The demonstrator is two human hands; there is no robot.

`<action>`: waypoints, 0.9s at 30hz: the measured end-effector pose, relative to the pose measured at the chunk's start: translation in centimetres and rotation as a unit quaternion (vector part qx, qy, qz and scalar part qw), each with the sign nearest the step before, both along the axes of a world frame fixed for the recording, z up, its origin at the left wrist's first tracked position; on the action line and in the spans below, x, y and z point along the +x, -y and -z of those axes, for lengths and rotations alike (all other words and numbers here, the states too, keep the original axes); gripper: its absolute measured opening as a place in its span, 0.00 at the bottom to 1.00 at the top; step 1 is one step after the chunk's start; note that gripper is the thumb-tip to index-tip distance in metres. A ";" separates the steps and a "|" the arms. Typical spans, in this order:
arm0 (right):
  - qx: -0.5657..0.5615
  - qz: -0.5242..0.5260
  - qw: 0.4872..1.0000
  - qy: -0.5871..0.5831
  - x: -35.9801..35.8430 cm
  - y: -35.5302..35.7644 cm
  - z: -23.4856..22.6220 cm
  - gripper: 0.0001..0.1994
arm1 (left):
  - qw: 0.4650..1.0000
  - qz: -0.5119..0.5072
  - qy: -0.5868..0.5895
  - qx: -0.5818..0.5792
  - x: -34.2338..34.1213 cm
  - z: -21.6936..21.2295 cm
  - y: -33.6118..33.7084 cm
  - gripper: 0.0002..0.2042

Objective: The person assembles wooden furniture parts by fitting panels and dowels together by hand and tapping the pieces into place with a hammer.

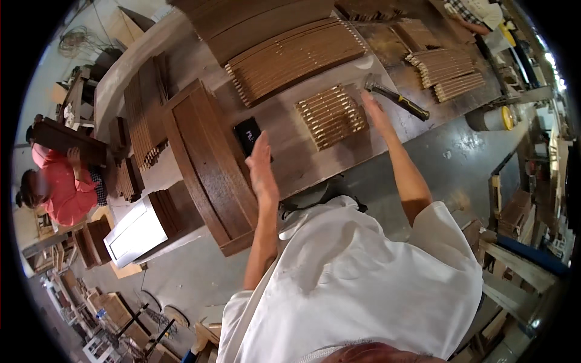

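Observation:
My left hand (262, 172) is held up edge-on with its fingers stretched out, holding nothing. It is beside a flat black rectangular object (245, 132) and the edge of a brown panelled door (209, 164). My right hand (377, 115), also empty and flat with straight fingers, is by the right side of a small row of short wooden strips (330, 118) with shiny pale ends. That row lies on the table between my two hands. Just beyond the right fingertips is a hammer (400, 102) with a black and yellow handle.
On the worktable (302, 175), a long row of brown boards (293, 57) lies behind the short strips. More boards (144, 112) are at the left, and further stacks (445, 69) at the right. A co-worker in pink (66, 181) carries a board; another person's arm (475, 24) shows at far right.

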State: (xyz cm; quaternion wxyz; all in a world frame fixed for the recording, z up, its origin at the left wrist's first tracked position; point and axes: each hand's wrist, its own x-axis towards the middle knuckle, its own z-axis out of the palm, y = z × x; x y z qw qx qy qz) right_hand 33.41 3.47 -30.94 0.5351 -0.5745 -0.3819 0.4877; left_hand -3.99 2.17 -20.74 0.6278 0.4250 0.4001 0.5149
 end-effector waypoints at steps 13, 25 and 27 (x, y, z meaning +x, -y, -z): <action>0.000 -0.171 0.984 0.046 -0.6 -4.6 -0.1 0.33 | 0.986 -0.002 -0.138 -0.095 13.7 11.2 -7.5 0.39; -0.015 -0.171 0.983 0.067 -0.1 -5.2 -0.1 0.27 | 0.989 -0.110 -0.042 -0.095 10.6 7.7 -3.6 0.37; -0.006 -0.155 0.983 0.094 1.8 -2.3 1.2 0.26 | 0.982 -0.141 -0.016 -0.126 11.5 8.4 -1.0 0.35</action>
